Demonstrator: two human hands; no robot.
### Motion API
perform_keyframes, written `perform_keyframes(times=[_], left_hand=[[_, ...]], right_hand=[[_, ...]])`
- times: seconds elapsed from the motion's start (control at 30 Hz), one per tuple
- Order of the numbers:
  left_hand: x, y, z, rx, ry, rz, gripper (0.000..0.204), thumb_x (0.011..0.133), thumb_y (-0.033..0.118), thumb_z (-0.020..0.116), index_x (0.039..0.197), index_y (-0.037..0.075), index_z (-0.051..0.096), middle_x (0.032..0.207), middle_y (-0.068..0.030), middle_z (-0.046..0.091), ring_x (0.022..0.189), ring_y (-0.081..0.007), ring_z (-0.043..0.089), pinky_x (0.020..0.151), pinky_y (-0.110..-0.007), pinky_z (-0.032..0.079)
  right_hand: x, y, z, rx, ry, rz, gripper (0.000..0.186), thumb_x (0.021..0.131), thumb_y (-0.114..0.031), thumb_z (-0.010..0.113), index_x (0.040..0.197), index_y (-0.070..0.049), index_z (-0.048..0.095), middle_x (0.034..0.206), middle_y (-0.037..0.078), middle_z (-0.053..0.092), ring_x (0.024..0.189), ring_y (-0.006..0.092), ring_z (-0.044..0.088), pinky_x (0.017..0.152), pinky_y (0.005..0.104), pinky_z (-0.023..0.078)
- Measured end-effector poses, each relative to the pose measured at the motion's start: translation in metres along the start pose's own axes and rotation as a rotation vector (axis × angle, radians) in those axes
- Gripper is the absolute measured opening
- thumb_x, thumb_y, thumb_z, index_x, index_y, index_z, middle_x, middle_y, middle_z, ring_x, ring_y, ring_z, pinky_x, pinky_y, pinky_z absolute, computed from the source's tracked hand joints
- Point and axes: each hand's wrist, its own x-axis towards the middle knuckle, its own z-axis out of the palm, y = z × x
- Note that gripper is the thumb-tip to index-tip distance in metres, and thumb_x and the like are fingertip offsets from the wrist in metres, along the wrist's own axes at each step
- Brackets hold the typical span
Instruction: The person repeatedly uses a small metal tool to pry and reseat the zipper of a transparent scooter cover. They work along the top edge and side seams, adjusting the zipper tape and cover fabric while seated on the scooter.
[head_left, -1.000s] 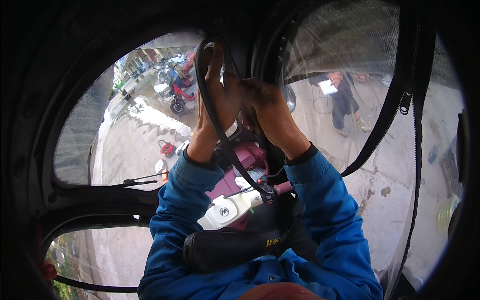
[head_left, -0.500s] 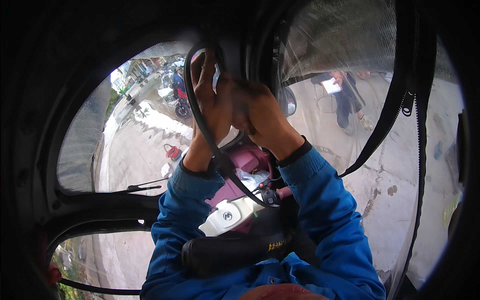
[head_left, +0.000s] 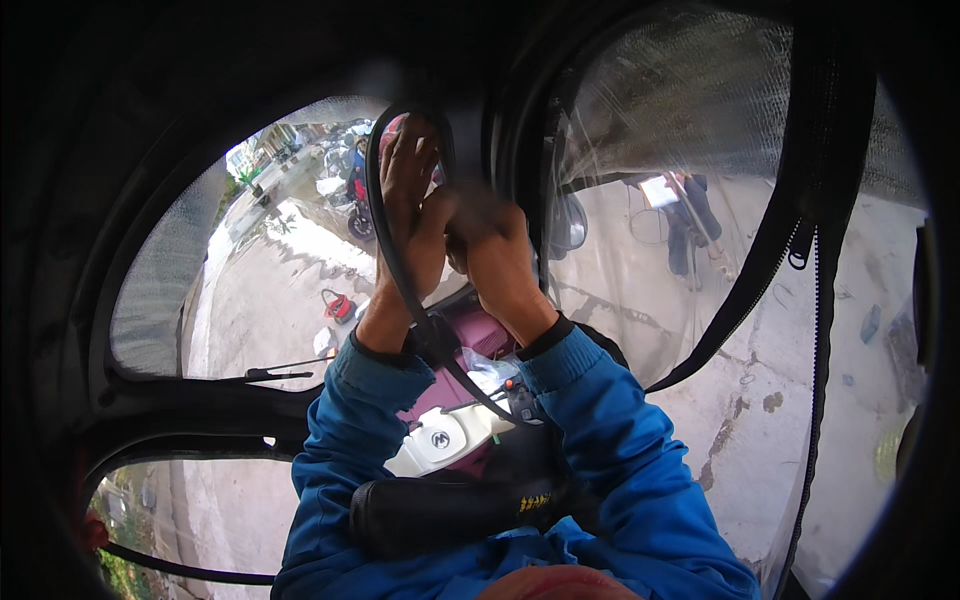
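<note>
Site: covered scooter cab, standing outdoors on pavement. Evidence: white handlebar cover [head_left: 425, 458], zipper [head_left: 798, 250] beside clear side panel [head_left: 640, 340], concrete ground [head_left: 265, 335] and parked motorbike [head_left: 360, 208] outside.

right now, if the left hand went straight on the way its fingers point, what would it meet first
Going up the picture, the left hand would probably meet the top bend of the looped black strip first, though depth is unclear and it might pass in front or behind.

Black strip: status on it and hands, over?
Left hand fingers up; right hand beside it, grips unclear. Black strip looped, crossing before left wrist, partly hiding it.
</note>
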Motion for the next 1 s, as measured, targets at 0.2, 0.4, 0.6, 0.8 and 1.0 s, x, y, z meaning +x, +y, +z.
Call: perform_keyframes(times=[0.2, 0.4, 0.6, 0.8, 1.0], left_hand=[[0.004, 0.004, -0.015, 0.24, -0.125, -0.029, 0.076, 0.089, 0.014, 0.055, 0.163, 0.003, 0.042, 0.159, -0.0205, 0.046, 0.145, -0.0371, 0.051, 0.118, -0.05, 0.043], [0.003, 0.0, -0.023, 0.3, -0.164, -0.011, 0.08, 0.089, 0.016, 0.054, 0.167, 0.007, 0.037, 0.161, -0.0226, 0.045, 0.147, -0.0388, 0.05, 0.122, -0.054, 0.038], [0.004, -0.008, -0.017, 0.196, -0.141, 0.065, 0.079, 0.091, 0.019, 0.057, 0.165, 0.001, 0.036, 0.162, -0.0252, 0.043, 0.147, -0.0421, 0.049, 0.121, -0.052, 0.04], [0.005, 0.005, -0.013, -0.12, -0.184, -0.098, 0.075, 0.094, 0.012, 0.054, 0.165, -0.002, 0.034, 0.159, -0.0259, 0.045, 0.143, -0.0382, 0.053, 0.118, -0.045, 0.045], [-0.001, 0.008, -0.017, -0.277, -0.171, -0.115, 0.079, 0.099, 0.027, 0.057, 0.167, 0.002, 0.026, 0.163, -0.0192, 0.044, 0.149, -0.037, 0.05, 0.114, -0.043, 0.047]], right_hand=[[-0.002, -0.009, -0.014, 0.045, -0.116, 0.153, 0.021, 0.107, -0.017, 0.059, 0.107, 0.002, 0.068, 0.081, 0.006, 0.063, 0.052, 0.0083, 0.052, 0.045, 0.0245, 0.035], [0.004, -0.009, 0.0, 0.076, 0.004, 0.169, 0.024, 0.106, -0.018, 0.061, 0.116, 0.002, 0.069, 0.079, 0.004, 0.06, 0.053, 0.0081, 0.052, 0.045, 0.0226, 0.034], [0.007, -0.006, -0.002, 0.241, -0.041, 0.25, 0.022, 0.106, -0.018, 0.059, 0.113, 0.0, 0.069, 0.067, 0.002, 0.057, 0.048, 0.008, 0.049, 0.043, 0.0235, 0.033], [0.004, 0.01, 0.021, 0.244, 0.115, 0.1, 0.026, 0.103, -0.013, 0.06, 0.122, 0.002, 0.068, 0.077, 0.002, 0.063, 0.049, 0.0074, 0.049, 0.042, 0.0233, 0.03], [0.006, -0.002, 0.005, 0.09, 0.054, 0.168, 0.017, 0.107, -0.017, 0.059, 0.104, -0.002, 0.067, 0.067, -0.001, 0.053, 0.044, 0.0062, 0.038, 0.041, 0.0256, 0.023]])
